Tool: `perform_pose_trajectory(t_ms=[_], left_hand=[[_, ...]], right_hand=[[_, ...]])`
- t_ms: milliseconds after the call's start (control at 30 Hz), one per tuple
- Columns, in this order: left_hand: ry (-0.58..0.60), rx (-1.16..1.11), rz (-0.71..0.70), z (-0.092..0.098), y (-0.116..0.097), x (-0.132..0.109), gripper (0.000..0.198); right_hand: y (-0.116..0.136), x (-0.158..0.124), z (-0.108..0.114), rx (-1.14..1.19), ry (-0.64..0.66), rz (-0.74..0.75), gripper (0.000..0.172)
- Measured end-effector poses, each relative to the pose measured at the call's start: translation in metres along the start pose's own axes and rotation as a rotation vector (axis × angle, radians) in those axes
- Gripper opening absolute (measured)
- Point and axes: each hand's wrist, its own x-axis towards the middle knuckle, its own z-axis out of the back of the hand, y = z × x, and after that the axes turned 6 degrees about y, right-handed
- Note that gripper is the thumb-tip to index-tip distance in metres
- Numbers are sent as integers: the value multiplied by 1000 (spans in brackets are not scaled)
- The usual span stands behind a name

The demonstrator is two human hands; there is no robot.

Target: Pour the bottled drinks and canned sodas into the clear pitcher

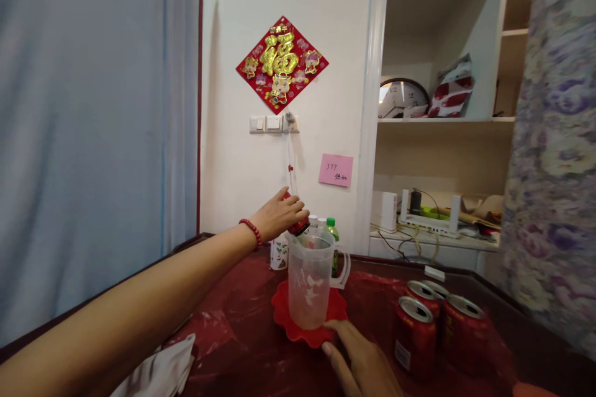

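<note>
My left hand [278, 216] reaches forward with its fingers wrapped round a red can [300, 226]. The can is tilted, its dark end toward the mouth of a clear plastic pitcher [307, 288]; most of it is hidden by my fingers. The pitcher stands upright on a red scalloped plate [282, 316], its handle to the right. My right hand [365, 363] is low at the front, thumb and forefinger closed on the plate's near right rim. A white patterned container [279, 253] and a green-capped bottle [331, 228] stand behind the pitcher.
Several opened red cans [416, 335] stand on the dark red table [251, 347] at the right. A pale cloth [162, 369] lies at the front left. Beyond the table are a shelf with a white router [428, 223] and a wall with a pink note [335, 170].
</note>
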Motion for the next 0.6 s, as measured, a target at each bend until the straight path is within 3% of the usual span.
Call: perform_pose_trajectory(t_ms=[300, 467, 600], left_hand=[[-67, 19, -50, 2, -4, 6, 23], [-87, 42, -75, 0, -8, 10, 20], [-94, 69, -99, -3, -10, 11, 16]], right_hand=[[-1, 0, -1, -1, 2, -8, 30], [-5, -1, -10, -3, -104, -22, 32], [-6, -3, -5, 27, -8, -50, 31]])
